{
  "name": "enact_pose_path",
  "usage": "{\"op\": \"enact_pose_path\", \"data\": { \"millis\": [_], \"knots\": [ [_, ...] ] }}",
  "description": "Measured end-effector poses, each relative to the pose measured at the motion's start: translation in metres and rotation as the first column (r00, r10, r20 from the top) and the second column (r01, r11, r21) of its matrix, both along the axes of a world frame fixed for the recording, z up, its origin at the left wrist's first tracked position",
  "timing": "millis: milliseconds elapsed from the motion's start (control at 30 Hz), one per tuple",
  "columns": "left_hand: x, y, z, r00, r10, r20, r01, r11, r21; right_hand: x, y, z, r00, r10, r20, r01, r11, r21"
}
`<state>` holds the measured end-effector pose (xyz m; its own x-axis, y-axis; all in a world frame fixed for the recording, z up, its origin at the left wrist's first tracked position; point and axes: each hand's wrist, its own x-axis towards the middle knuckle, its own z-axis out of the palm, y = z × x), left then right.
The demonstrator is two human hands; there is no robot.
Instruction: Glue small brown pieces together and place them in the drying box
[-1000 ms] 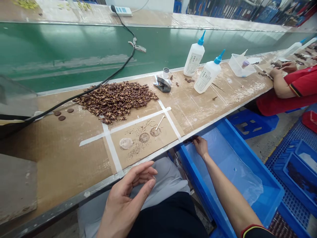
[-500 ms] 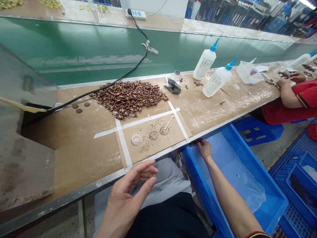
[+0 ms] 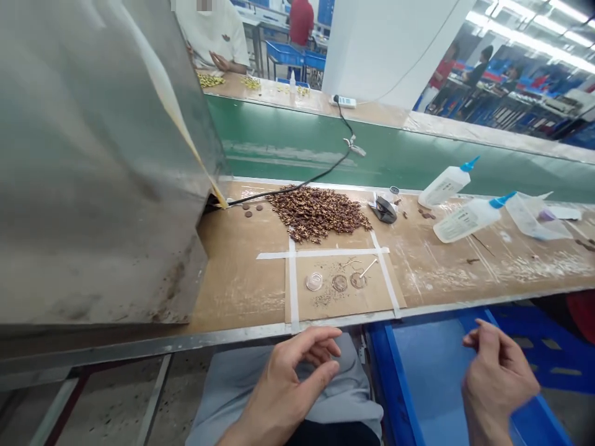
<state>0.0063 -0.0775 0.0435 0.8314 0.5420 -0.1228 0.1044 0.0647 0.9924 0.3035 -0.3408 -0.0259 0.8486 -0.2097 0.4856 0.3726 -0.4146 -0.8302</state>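
1. Head view: centre stage, a pile of brown pieces [image 3: 320,217] heaped on the worktop [image 3: 232,291], a black cable [image 3: 279,194] running over its far edge.
2. Left hand [image 3: 295,381], on the near side of the pile, just off the worktop: thumb and fingers curved with a wide gap, nothing held.
3. Right hand [image 3: 497,371], nearer than the pile and well to its right: slightly blurred, fingers curled in narrow; can't tell whether they pinch anything.
4. Under that hand, the blue bin [image 3: 425,371], also near side and right of the pile.
5. Just in front of the pile: three round dishes [image 3: 314,282] in a row on a card [image 3: 367,301], a swab [image 3: 369,268] touching the rightmost.
6. Right of the pile: two bottles [image 3: 465,220] with blue tips, then a clear tub [image 3: 525,217]. Left of it: three discs [image 3: 248,214].
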Motion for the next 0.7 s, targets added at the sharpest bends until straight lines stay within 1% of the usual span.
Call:
{"op": "enact_pose_path", "data": {
  "millis": [33,67,100,133,167,200,233,267,333,367,433,500,533,567,600,633,667,700],
  "knots": [
    [-0.002,-0.001,0.0,1.0,-0.002,0.006,0.002,1.0,-0.005,-0.007,0.024,0.023,0.995,0.084,0.049,-0.084,0.996,0.01],
    [-0.004,-0.002,0.001,1.0,-0.006,0.012,0.006,1.0,-0.008,-0.014,0.053,0.044,0.972,0.228,0.053,-0.227,0.973,-0.039],
    [-0.008,-0.003,0.002,1.0,-0.008,0.019,0.009,1.0,-0.008,-0.018,0.085,0.062,0.92,0.389,0.035,-0.383,0.916,-0.116],
    [-0.012,-0.003,0.003,1.0,-0.007,0.026,0.007,1.0,-0.003,-0.021,0.119,0.075,0.827,0.562,-0.015,-0.552,0.808,-0.207],
    [-0.017,-0.003,0.004,1.0,0.001,0.03,-0.001,1.0,0.006,-0.02,0.153,0.083,0.713,0.695,-0.091,-0.687,0.666,-0.289],
    [-0.024,-0.002,0.006,0.999,0.018,0.03,-0.019,1.0,0.016,-0.018,0.187,0.087,0.614,0.769,-0.176,-0.765,0.525,-0.373],
    [-0.031,0.0,0.006,0.999,0.048,0.026,-0.049,0.999,0.025,-0.015,0.219,0.088,0.574,0.784,-0.237,-0.778,0.431,-0.457],
    [-0.04,0.003,0.005,0.996,0.09,0.02,-0.091,0.995,0.032,-0.01,0.248,0.086,0.563,0.785,-0.259,-0.775,0.392,-0.496],
    [-0.061,0.009,0.001,0.979,0.206,0.0,-0.206,0.978,0.042,-0.003,0.295,0.079,0.576,0.763,-0.296,-0.747,0.344,-0.568],
    [-0.073,0.012,-0.002,0.961,0.276,-0.01,-0.275,0.96,0.049,-0.002,0.31,0.076,0.591,0.746,-0.306,-0.729,0.332,-0.598],
    [-0.1,0.017,-0.008,0.91,0.414,-0.018,-0.412,0.908,0.074,-0.004,0.327,0.073,0.617,0.716,-0.327,-0.694,0.299,-0.655],
    [-0.129,0.02,-0.007,0.855,0.517,-0.026,-0.512,0.852,0.105,-0.004,0.327,0.072,0.617,0.708,-0.342,-0.677,0.257,-0.69],
    [-0.144,0.023,-0.003,0.827,0.561,-0.035,-0.554,0.823,0.124,0.001,0.324,0.07,0.607,0.713,-0.351,-0.676,0.232,-0.699],
    [-0.158,0.026,0.003,0.793,0.608,-0.045,-0.597,0.789,0.145,0.01,0.32,0.066,0.589,0.721,-0.363,-0.673,0.19,-0.715],
    [-0.172,0.03,0.01,0.751,0.658,-0.052,-0.643,0.747,0.168,0.023,0.317,0.06,0.589,0.723,-0.36,-0.64,0.145,-0.755],
    [-0.184,0.036,0.019,0.699,0.713,-0.051,-0.693,0.694,0.196,0.039,0.315,0.051,0.578,0.727,-0.371,-0.622,0.099,-0.777],
    [-0.195,0.044,0.029,0.64,0.768,-0.031,-0.744,0.629,0.228,0.056,0.315,0.041,0.552,0.74,-0.385,-0.62,0.055,-0.783],
    [-0.205,0.054,0.038,0.578,0.816,0.008,-0.789,0.556,0.26,0.073,0.315,0.029,0.524,0.752,-0.399,-0.627,0.025,-0.778]
  ]
}}
